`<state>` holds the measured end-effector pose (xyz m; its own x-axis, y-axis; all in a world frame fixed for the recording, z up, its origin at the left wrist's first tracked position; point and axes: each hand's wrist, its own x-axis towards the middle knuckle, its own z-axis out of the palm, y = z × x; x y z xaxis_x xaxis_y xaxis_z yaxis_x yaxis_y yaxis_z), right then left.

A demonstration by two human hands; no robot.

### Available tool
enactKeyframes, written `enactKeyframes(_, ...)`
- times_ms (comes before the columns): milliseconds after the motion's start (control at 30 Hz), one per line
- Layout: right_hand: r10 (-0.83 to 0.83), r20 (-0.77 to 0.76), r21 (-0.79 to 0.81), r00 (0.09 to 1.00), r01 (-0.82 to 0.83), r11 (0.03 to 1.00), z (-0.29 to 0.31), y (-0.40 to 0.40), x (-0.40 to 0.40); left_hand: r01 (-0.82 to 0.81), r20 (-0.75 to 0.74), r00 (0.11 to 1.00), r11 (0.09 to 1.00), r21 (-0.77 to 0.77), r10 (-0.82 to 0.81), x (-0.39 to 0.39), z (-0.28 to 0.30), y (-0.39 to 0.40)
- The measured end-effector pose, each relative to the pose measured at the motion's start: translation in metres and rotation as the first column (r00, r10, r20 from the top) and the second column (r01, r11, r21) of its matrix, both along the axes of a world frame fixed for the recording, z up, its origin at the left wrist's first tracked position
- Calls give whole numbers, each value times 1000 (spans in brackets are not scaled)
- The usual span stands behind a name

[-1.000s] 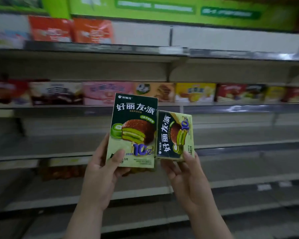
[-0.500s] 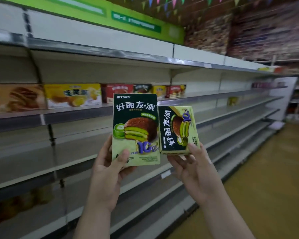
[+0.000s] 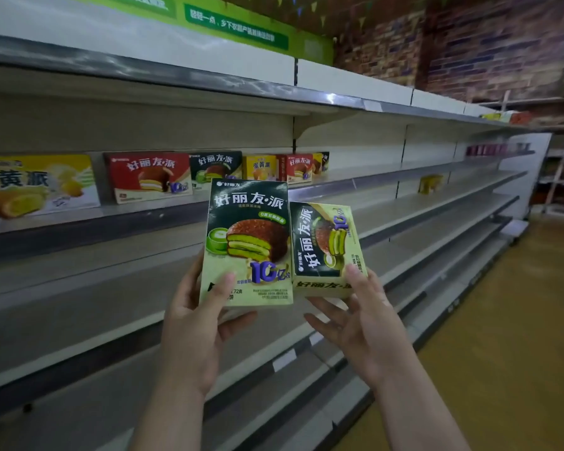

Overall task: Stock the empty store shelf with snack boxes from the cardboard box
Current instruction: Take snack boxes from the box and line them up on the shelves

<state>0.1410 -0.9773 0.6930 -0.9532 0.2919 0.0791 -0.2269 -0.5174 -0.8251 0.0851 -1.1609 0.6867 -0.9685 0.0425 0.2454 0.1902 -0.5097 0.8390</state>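
Long grey metal shelves (image 3: pixel 404 203), brick wall (image 3: pixel 502 47) far right; left hand (image 3: pixel 192 323) fingers clamp upright green snack box (image 3: pixel 248 242), right hand (image 3: pixel 358 317) fingers grip sideways green snack box (image 3: pixel 326 245).

Two green snack boxes with chocolate-pie pictures are held up in front of the shelving: the larger box (image 3: pixel 248 242) stands upright with its front facing the camera, and the smaller box (image 3: pixel 328 249) sits just beside it on the right, turned sideways and tilted. The grey store shelf (image 3: pixel 420 206) behind them runs bare toward the right.
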Motion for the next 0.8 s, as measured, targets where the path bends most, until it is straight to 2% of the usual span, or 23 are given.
enactKeyframes(300,12,-31,71,999,-10,997,26,61,-162,-108,-78,991,994,-16,106,-155,34,62)
enactKeyframes(500,90,-33,-23,995,-91,996,39,93,-225,-116,-85,990,993,-17,114,-209,48,93)
enactKeyframes(633,-19,-11,-103,1000,18,994,44,115,-265,-167,-85,983,984,-60,162,-232,48,115)
enactKeyframes(700,-102,-25,-80,994,100,992,48,127,-285,-218,-81,974,973,-72,212,-235,44,130)
enactKeyframes(800,-134,-57,-102,989,127,987,62,143,-308,-290,-59,956,955,-63,286,-241,43,148)
